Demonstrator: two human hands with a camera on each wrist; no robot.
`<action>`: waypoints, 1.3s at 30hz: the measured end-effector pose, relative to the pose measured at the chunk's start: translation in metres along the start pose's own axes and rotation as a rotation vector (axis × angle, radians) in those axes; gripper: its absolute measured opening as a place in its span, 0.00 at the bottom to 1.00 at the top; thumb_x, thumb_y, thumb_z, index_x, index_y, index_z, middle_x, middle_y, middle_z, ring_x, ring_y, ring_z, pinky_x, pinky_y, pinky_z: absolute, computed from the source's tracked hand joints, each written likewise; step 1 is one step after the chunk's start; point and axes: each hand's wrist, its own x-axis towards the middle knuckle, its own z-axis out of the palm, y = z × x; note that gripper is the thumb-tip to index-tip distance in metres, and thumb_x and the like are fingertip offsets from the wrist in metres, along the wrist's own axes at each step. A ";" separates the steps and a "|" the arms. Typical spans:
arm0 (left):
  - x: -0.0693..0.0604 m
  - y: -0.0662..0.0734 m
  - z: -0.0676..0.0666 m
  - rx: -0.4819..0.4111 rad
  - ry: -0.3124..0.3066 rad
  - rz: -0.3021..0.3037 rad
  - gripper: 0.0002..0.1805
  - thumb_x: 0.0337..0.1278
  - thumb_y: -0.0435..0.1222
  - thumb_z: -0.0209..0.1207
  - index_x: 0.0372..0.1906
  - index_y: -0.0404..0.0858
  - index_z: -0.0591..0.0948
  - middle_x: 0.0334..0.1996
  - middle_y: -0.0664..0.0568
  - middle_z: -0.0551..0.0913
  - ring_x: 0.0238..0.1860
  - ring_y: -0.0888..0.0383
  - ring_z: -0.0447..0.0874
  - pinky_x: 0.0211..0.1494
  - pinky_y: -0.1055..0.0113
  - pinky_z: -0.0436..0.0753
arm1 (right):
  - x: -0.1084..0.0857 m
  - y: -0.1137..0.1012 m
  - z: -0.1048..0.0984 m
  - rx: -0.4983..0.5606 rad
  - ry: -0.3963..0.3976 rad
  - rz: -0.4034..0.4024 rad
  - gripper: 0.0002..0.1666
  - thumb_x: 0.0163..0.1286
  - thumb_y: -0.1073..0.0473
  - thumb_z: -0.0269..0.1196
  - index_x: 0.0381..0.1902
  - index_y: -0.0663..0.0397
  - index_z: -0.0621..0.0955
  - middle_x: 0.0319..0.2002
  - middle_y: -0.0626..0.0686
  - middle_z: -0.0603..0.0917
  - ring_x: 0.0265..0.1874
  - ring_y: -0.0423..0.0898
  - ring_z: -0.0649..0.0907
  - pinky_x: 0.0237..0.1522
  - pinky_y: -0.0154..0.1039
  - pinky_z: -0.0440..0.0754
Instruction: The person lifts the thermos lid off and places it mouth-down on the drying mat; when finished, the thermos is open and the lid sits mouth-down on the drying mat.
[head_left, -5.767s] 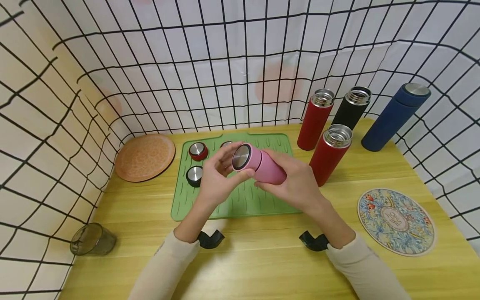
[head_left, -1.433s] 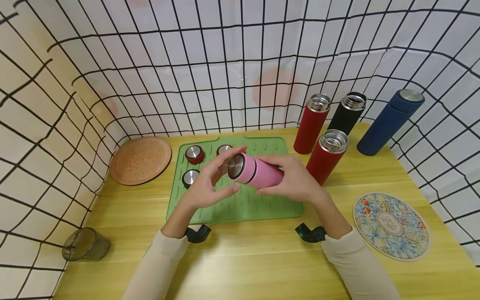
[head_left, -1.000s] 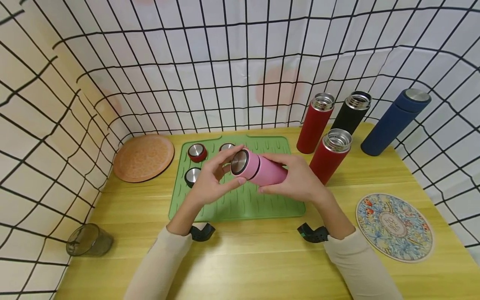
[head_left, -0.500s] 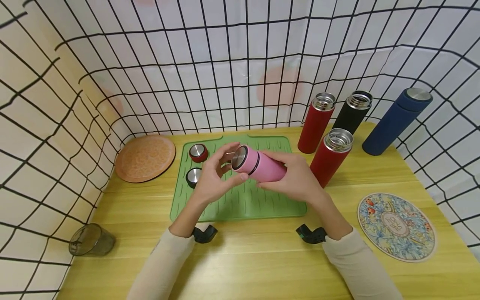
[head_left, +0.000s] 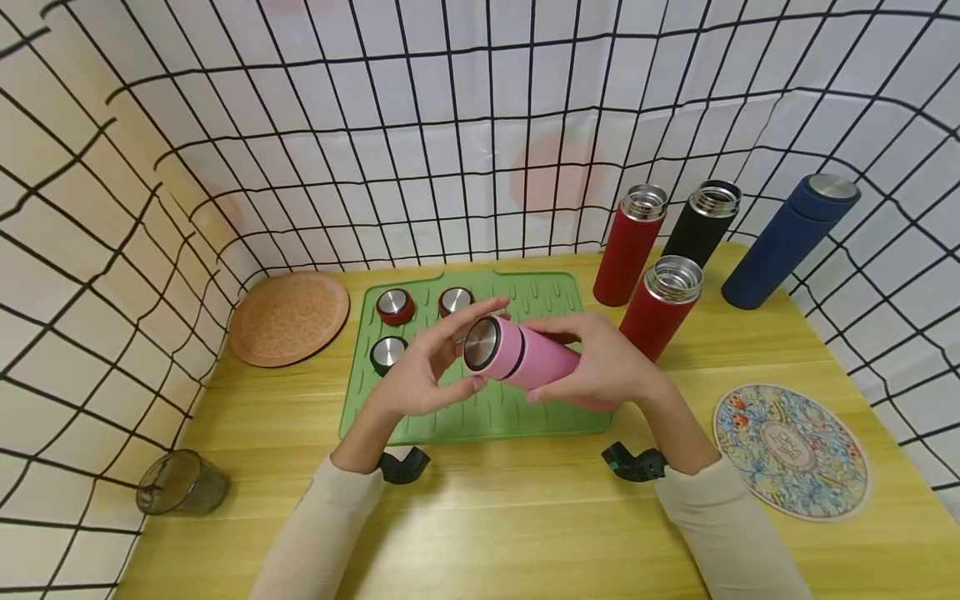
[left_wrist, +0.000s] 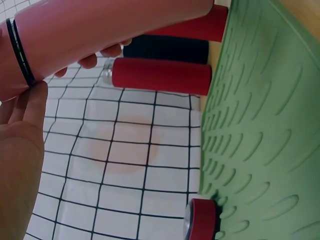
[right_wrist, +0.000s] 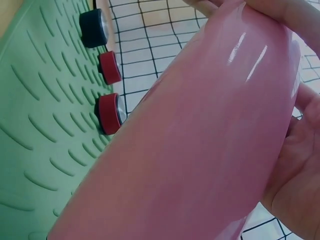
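A pink thermos (head_left: 551, 360) is held tilted above the green mat (head_left: 480, 421), its steel-topped pink lid (head_left: 498, 346) pointing left. A black ring (left_wrist: 20, 52) marks the seam between lid and body. My right hand (head_left: 611, 364) grips the body, fingers over the top and thumb below. The left hand (head_left: 420, 362) is spread around the lid, fingers above and thumb near its lower edge. In the left wrist view one fingertip meets the ring. Two red lids (head_left: 395, 307) (head_left: 456, 300) and a black lid (head_left: 388, 356) lie on the mat.
Lidless red thermoses (head_left: 630, 246) (head_left: 658, 308) and a lidless black one (head_left: 701, 223) stand to the right. A lidded blue thermos (head_left: 787, 242) is farther right. A floral round mat (head_left: 791, 450), an orange round mat (head_left: 288, 318) and a glass (head_left: 183, 482) surround the work.
The thermos stays in both hands. Since half a second ago it has shifted slightly toward me and right, and the left fingers and thumb have spread wider around the lid.
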 end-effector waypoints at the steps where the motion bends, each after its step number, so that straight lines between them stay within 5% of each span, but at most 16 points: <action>1: 0.000 0.000 0.000 0.004 0.003 0.000 0.45 0.55 0.23 0.60 0.80 0.31 0.58 0.79 0.34 0.60 0.76 0.44 0.66 0.75 0.54 0.74 | 0.000 0.000 0.001 0.002 -0.002 0.000 0.46 0.49 0.45 0.84 0.67 0.40 0.81 0.54 0.43 0.86 0.52 0.46 0.82 0.48 0.45 0.86; 9: 0.000 -0.002 0.000 0.041 0.072 -0.001 0.43 0.52 0.23 0.66 0.76 0.29 0.65 0.73 0.35 0.70 0.72 0.45 0.71 0.73 0.53 0.77 | 0.001 -0.001 0.006 0.012 0.012 0.004 0.47 0.48 0.44 0.84 0.67 0.40 0.81 0.54 0.43 0.86 0.52 0.48 0.82 0.47 0.44 0.87; 21: 0.002 -0.003 0.005 0.118 0.349 -0.060 0.41 0.53 0.49 0.76 0.67 0.33 0.76 0.57 0.42 0.82 0.58 0.52 0.81 0.59 0.63 0.85 | 0.005 -0.006 0.016 -0.033 0.146 0.038 0.45 0.51 0.46 0.82 0.68 0.42 0.80 0.54 0.47 0.87 0.50 0.48 0.83 0.47 0.44 0.87; 27: 0.002 -0.001 0.008 0.143 0.478 -0.087 0.37 0.50 0.50 0.78 0.62 0.37 0.79 0.51 0.48 0.84 0.52 0.52 0.82 0.52 0.67 0.85 | 0.007 -0.008 0.019 -0.054 0.204 0.029 0.45 0.51 0.46 0.82 0.68 0.42 0.79 0.55 0.47 0.87 0.49 0.48 0.84 0.45 0.44 0.88; 39: 0.001 0.002 -0.001 0.053 0.603 -0.106 0.43 0.50 0.53 0.77 0.65 0.31 0.75 0.57 0.52 0.83 0.61 0.56 0.81 0.60 0.69 0.84 | 0.006 -0.005 0.015 0.029 0.234 0.084 0.48 0.50 0.45 0.83 0.70 0.38 0.78 0.58 0.47 0.85 0.53 0.50 0.83 0.49 0.49 0.88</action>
